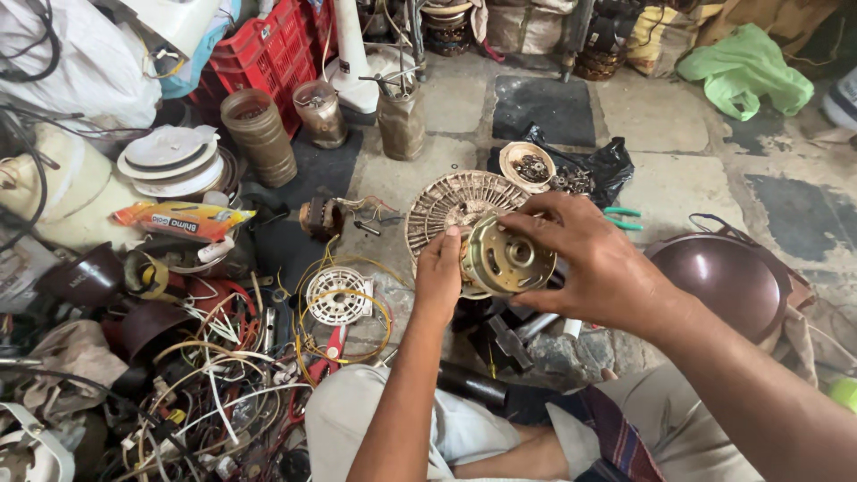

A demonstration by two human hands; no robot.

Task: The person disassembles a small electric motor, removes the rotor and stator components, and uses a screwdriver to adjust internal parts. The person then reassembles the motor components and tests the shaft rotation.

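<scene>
Both hands hold a round brass-coloured metal motor housing (503,257) with a central hub and slotted rim above the cluttered floor (661,116), left hand (437,272) gripping its left edge, right hand (594,259) with fingers spread over its top, a ribbed disc (451,201) just behind.

left hand (437,272) gripping, right hand (594,263) clasping

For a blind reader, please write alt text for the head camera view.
Two hands, left hand and right hand, hold a brass-coloured motor housing above a stone floor crowded with tangled wires, a round grille and a red crate.
</scene>
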